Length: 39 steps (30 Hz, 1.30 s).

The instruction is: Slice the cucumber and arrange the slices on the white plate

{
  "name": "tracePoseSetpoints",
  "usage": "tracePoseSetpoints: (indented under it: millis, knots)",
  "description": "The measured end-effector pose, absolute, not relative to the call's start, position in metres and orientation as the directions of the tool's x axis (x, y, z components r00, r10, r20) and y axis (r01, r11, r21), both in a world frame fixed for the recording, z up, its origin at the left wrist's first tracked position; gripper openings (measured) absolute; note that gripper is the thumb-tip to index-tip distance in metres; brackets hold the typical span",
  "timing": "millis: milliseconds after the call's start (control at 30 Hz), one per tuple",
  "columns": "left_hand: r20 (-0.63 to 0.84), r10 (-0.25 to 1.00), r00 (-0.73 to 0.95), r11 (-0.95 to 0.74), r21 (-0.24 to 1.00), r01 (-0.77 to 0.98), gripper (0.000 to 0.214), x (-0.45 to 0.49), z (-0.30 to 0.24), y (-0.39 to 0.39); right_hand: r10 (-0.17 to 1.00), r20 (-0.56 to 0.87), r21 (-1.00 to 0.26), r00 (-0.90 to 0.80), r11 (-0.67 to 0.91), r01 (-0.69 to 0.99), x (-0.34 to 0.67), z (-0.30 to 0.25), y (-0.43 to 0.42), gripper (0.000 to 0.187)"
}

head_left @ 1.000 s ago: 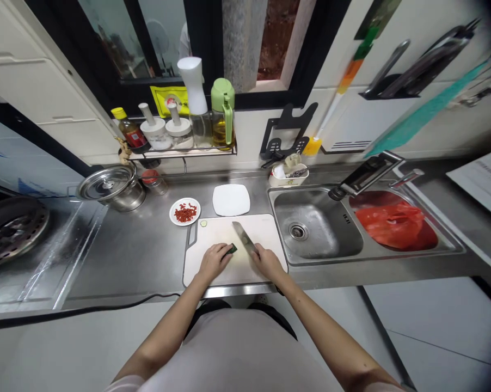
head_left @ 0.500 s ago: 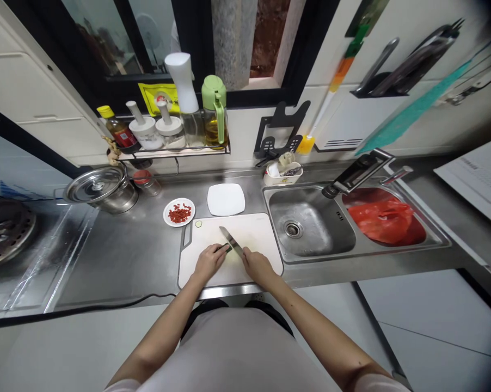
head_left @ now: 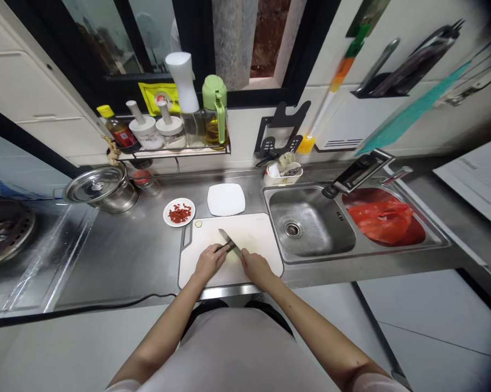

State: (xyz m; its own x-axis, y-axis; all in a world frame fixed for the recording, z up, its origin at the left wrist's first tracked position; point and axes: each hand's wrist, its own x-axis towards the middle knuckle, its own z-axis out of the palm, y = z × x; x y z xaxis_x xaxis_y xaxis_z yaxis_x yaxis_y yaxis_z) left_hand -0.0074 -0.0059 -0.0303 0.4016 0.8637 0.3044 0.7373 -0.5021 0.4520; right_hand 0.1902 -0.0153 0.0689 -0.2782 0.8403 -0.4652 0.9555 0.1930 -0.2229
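My right hand is closed around the handle of a kitchen knife, whose blade points up and to the left over the white cutting board. My left hand is closed on a dark green piece of cucumber, pressed down on the board. The blade crosses this piece at its right end, and my fingers cover most of the rest. A pale round cucumber slice lies near the board's upper left corner. Faint wet marks show on the board around the knife.
Behind the board stand a plate of small red berries and a white square plate. The sink is at the right, with a red plastic bag in its second basin. A lidded steel pot stands at the left, below a condiment rack.
The knife has shifted slightly left and down with my right hand, and its blade now lies across the end of the cucumber. My left hand has hardly moved.
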Motion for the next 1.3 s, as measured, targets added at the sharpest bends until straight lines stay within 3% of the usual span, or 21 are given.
tracePoseSetpoints:
  millis: [1300]
  knots:
    - [0.319,0.853,0.414,-0.522,0.503,0.689,0.033,-0.009,-0.036,-0.005,0.796,-0.555,-0.162,-0.242,0.182,0.970,0.201,0.078,-0.039,0.026]
